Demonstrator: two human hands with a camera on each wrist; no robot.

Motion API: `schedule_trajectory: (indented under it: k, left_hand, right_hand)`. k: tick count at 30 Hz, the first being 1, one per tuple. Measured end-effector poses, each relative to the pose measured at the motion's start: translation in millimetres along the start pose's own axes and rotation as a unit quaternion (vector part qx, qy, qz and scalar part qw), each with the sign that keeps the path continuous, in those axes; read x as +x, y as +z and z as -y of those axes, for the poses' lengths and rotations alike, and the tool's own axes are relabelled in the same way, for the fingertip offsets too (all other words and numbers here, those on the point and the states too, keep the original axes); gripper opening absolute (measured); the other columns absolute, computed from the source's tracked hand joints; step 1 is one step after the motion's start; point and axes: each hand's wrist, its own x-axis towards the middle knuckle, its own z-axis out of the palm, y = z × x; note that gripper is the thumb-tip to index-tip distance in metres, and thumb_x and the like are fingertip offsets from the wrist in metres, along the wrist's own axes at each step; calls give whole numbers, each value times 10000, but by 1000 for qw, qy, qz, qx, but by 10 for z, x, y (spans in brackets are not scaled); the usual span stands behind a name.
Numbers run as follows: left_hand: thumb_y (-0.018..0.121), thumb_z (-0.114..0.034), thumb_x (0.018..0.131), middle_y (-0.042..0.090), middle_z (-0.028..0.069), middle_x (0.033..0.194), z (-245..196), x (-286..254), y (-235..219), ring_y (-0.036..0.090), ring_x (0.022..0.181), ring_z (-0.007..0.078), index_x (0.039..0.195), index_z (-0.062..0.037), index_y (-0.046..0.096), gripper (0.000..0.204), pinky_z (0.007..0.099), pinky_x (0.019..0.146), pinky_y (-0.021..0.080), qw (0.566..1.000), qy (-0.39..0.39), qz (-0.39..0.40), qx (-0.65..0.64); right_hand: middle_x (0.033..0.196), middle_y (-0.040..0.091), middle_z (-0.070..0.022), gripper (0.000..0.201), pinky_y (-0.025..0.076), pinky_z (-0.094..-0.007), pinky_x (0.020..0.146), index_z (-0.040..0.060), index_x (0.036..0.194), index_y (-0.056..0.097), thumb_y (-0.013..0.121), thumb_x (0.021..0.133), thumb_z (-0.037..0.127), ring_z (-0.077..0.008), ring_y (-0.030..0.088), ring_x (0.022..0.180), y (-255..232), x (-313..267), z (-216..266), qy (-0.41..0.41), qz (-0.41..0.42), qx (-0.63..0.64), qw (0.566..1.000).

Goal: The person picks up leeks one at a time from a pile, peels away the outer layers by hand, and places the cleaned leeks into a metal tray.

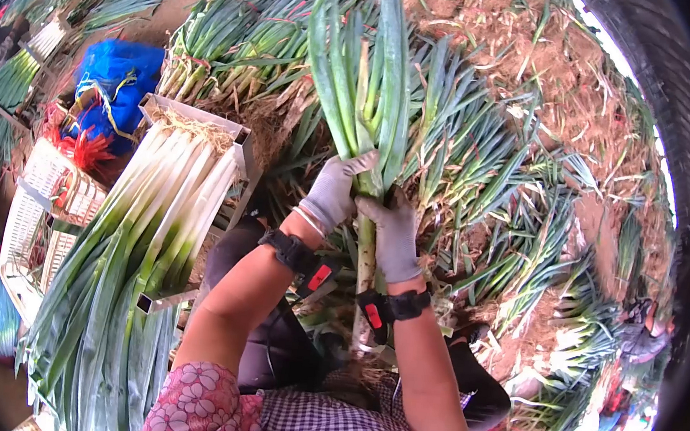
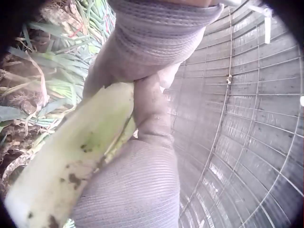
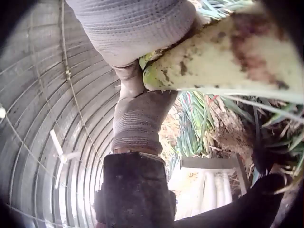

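Observation:
Upright in front of the body, a long leek [image 1: 367,247] stands with its green leaves fanning away at the top and its pale stalk running down toward the lap. My gloved left hand [image 1: 330,193] grips it where the leaves begin to spread. Close beside, my gloved right hand [image 1: 393,237] pinches the same stalk just below. In the left wrist view, dark dirt specks mark the pale stalk [image 2: 66,166] beside both gloves. The right wrist view shows a brownish patch on the stalk [image 3: 237,57], with the gloves' thumbs close together at its green edge.
At left, a metal frame [image 1: 242,154] holds a bundle of trimmed leeks [image 1: 153,204]. Behind it are a white plastic basket [image 1: 26,207] and a blue mesh bag [image 1: 119,82]. Piles of leeks [image 1: 493,164] lie on the bare soil ahead and right.

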Motion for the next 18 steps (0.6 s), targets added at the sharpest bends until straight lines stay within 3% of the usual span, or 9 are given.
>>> schedule_trajectory:
  k: [2,4,6,8,12,14,16,17,18]
  left_hand:
    - [661,-150,867,651,71,908,25,10,-35,635,757,174,1072,12,602,268,322,687,524,1000,17,12,-2]
    - [668,-145,861,655,70,911,53,-10,-38,635,763,174,1070,17,601,272,319,698,524,1000,28,5,1]
    - [671,-133,856,659,72,907,45,-40,3,636,748,176,1069,18,604,270,323,699,526,999,46,-10,20]
    - [633,-152,884,668,107,962,26,-84,38,655,805,190,1108,51,590,305,312,759,531,996,55,-5,70]
    - [647,-196,883,665,95,914,48,-119,99,643,767,169,1085,35,605,309,286,709,520,996,68,24,61]
    - [641,-232,891,654,65,865,1,-162,158,632,739,156,1062,27,610,312,281,665,517,995,63,-25,78]
    - [636,-326,889,634,53,784,-81,-103,131,623,644,148,983,-4,608,336,281,579,510,995,70,-22,70]
    - [655,-309,876,639,66,768,-154,-84,116,620,613,162,976,3,610,331,293,553,516,997,68,-16,45]
    - [674,-292,862,645,80,751,-214,-77,106,617,583,175,969,11,612,328,306,528,522,998,65,-10,20]
  right_hand:
    - [931,639,-32,319,466,-243,733,-4,1054,589,674,747,1,-103,571,787,55,19,-65,-5,1,4,1000]
    - [921,642,-32,335,465,-239,711,-2,1047,593,689,726,-4,-91,569,766,104,-37,-147,-16,-20,162,986]
    - [911,643,-17,347,467,-229,690,-8,1065,590,685,731,-8,-85,570,741,96,-49,-250,-38,-28,152,987]
    - [898,643,-8,301,473,-225,679,-14,1047,601,666,753,-12,-84,574,735,95,-88,-222,-138,-81,-103,982]
    - [912,659,-4,291,480,-244,732,-1,1061,628,645,771,-12,-89,582,815,125,-246,-73,-168,-120,-100,973]
    - [889,673,-37,351,483,-272,763,2,1099,622,618,750,-37,-155,616,812,-187,-247,-385,-103,-77,-77,989]
    - [836,671,-90,371,491,-310,752,9,1073,633,573,715,-67,-243,632,762,-418,-349,-570,-289,-40,-399,869]
    - [832,683,-119,207,465,-312,630,53,912,685,633,716,11,-261,621,690,-400,-450,-534,-294,-45,-431,852]
    - [739,671,-117,136,459,-319,559,55,864,692,635,741,44,-248,610,609,-444,-642,-440,-303,-42,-535,788]
